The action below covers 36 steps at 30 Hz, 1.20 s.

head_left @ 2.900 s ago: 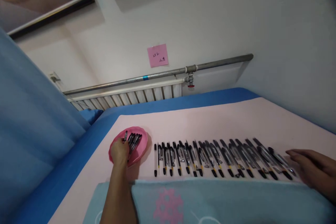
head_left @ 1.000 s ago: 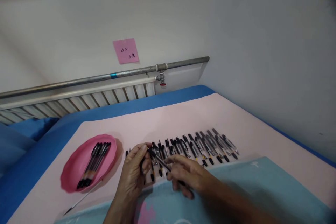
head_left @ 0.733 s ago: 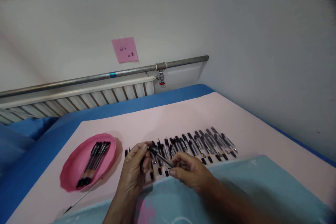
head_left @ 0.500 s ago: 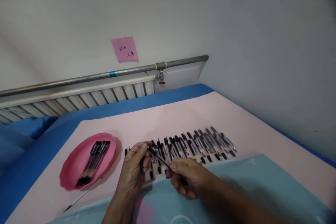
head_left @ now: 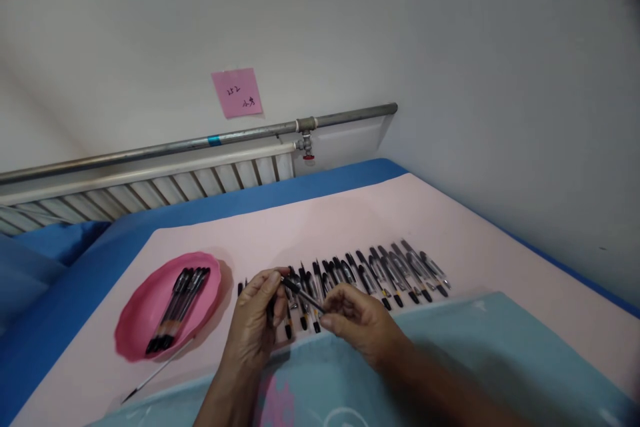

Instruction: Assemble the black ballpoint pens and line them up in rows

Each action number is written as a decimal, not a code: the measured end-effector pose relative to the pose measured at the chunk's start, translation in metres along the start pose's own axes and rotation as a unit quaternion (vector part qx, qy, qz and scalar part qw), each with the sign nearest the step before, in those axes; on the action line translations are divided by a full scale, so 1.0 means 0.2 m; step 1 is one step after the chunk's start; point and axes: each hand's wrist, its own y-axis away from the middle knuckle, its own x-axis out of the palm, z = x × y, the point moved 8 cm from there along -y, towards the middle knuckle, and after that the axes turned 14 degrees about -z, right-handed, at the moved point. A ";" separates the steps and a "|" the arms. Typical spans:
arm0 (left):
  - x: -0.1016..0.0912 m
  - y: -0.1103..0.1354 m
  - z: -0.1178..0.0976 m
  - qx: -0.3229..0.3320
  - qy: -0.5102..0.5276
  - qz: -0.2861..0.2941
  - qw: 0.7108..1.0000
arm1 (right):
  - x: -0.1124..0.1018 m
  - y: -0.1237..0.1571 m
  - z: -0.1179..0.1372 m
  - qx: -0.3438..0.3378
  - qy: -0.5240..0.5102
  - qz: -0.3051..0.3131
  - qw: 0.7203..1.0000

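The fingers (head_left: 271,279) of the left hand (head_left: 255,328) pinch the black end of a pen (head_left: 302,293), and the right hand (head_left: 358,327) grips its other end at the fingertips, so the pen sits aslant just above the left end of the row of pens (head_left: 380,270). That row lies on a pink sheet (head_left: 350,220). To its left, a pink dish (head_left: 131,345) holds a few capped pens (head_left: 177,307), with a thin refill (head_left: 155,373) by its near rim.

The camera sits on the person's head. It looks forward and down, close over the left hand (head_left: 256,320) and right hand (head_left: 359,321).
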 end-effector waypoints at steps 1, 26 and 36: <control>0.00 0.00 0.00 0.001 0.001 -0.001 1.000 | 0.01 0.01 -0.01 0.022 -0.010 0.013 1.000; -0.10 -0.06 -0.07 -0.020 0.131 -0.065 0.989 | -0.01 -0.02 -0.02 -0.007 0.044 0.011 0.999; -0.32 -0.18 -0.17 -0.019 0.246 -0.133 0.960 | -0.12 -0.02 0.06 -0.065 0.074 -0.047 0.994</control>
